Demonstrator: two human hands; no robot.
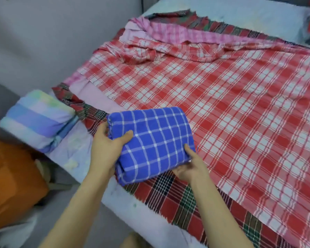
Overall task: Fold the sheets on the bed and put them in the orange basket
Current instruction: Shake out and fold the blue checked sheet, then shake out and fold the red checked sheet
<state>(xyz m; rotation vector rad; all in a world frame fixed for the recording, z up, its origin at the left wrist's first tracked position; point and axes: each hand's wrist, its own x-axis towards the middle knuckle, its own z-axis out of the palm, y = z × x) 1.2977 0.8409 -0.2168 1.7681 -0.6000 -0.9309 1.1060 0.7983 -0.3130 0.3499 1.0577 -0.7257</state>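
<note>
Head view: folded blue checked sheet [152,140] at near edge of bed [132,210], beside spread red-white checked sheet [231,113]. Left hand [106,145] grips its left side, right hand [190,169] its near corner, fingers curled round fabric, thumbs on top. Orange basket [11,185] low left, beside bed.

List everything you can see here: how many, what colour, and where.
blue sheet: one, blue with white checks, folded at bed's near edge
red sheet: one, red-white plaid, spread over bed
dark sheet: one, red-green plaid, under red sheet
pink sheet: one, pink, bunched at far side
pastel bundle: one, blue-lilac, bed's left corner
basket: one, orange, beside bed, left
bed: one, lilac, under sheets
left hand: one, grips blue sheet's left edge
right hand: one, grips its near corner
</note>
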